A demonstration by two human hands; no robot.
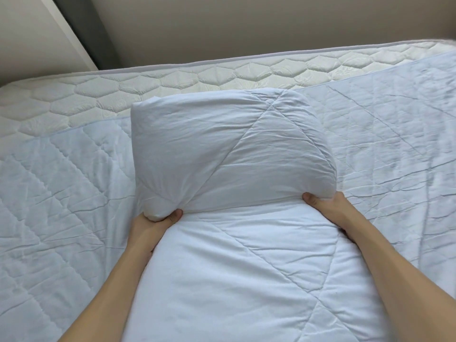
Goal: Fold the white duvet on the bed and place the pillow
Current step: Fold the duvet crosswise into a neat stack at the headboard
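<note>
The white quilted duvet lies folded into a long narrow strip that runs from the near edge toward the middle of the bed. Its far end is lifted and doubled back into a thick bulging fold. My left hand grips the left corner of that raised fold, thumb on top. My right hand grips its right side, fingers tucked under the fabric. No pillow is in view.
The bed carries a pale blue quilted mattress pad on both sides of the duvet. A strip of cream mattress with a hexagon pattern shows along the far edge. Behind it stands a beige wall with a dark corner strip.
</note>
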